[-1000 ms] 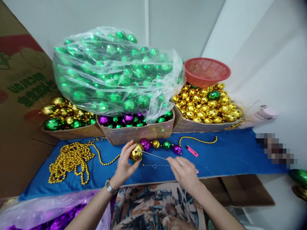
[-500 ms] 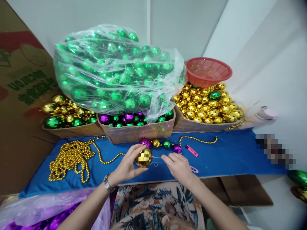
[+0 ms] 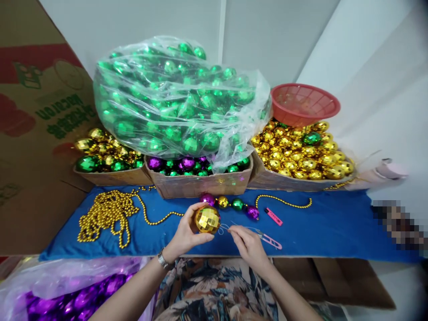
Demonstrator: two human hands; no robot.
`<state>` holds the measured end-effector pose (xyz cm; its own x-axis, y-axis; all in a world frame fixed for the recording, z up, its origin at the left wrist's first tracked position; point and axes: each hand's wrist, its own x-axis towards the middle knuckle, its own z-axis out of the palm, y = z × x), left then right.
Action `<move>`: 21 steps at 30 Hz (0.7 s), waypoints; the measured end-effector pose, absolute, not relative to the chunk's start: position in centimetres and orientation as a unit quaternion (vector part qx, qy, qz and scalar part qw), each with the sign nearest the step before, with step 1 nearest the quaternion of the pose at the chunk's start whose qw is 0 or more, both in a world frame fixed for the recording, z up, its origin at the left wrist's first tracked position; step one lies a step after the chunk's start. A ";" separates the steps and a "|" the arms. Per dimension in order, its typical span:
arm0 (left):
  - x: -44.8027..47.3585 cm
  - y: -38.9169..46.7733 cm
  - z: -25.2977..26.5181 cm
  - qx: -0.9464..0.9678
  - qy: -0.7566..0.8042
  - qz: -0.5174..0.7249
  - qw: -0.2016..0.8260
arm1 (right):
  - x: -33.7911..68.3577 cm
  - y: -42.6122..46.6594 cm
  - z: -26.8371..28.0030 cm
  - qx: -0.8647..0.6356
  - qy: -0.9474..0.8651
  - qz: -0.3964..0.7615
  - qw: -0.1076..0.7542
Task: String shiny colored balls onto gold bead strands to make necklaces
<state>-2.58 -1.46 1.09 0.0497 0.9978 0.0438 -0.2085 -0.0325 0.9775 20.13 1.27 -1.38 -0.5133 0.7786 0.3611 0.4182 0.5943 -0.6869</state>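
Observation:
My left hand [image 3: 187,232] is closed around a large gold faceted ball [image 3: 207,219], held over the blue cloth. Close by on its right, my right hand [image 3: 249,243] pinches a thin pale thread [image 3: 223,228] that loops beside the ball. Just behind the hands lies a strand with purple, gold and green balls [image 3: 237,204], joined to gold bead chain [image 3: 284,197]. To the right of my right hand rest pink thread snips [image 3: 271,240], apart from the fingers. A small pink bar-shaped item [image 3: 273,216] lies behind the snips.
A blue cloth [image 3: 327,232] covers the table. A heap of gold bead chain [image 3: 107,214] lies left. Behind stand cardboard boxes [image 3: 202,185] of balls, a clear bag of green balls [image 3: 174,102] and a red basket [image 3: 306,104]. Purple balls [image 3: 76,305] sit in a bag at lower left.
The view has shifted, so the scene sits further right. The thread between ball and right hand has gone from taut to slack and looped. More of the snips now shows.

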 end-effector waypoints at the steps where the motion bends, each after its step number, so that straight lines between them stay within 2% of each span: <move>1: -2.6 -1.5 1.2 0.468 0.420 0.544 0.555 | 20.2 1.3 -1.4 -0.361 -0.825 0.277 0.335; 6: -2.8 -1.8 1.6 0.476 0.447 0.535 0.537 | 20.1 1.1 -1.5 -0.372 -0.816 0.288 0.335; 11: -2.7 -1.9 1.6 0.463 0.426 0.533 0.566 | 19.6 0.6 -1.3 -0.383 -0.811 0.277 0.346; 17: -2.2 -2.4 1.1 0.488 0.414 0.513 0.572 | 18.9 0.4 -1.1 -0.374 -0.803 0.316 0.341; 19: -3.6 -2.1 0.6 0.513 0.447 0.515 0.522 | 19.1 0.3 -1.4 -0.380 -0.799 0.321 0.337; 21: -6.4 -1.4 -0.4 0.504 0.574 0.514 0.390 | 19.5 0.3 -1.7 -0.387 -0.797 0.321 0.335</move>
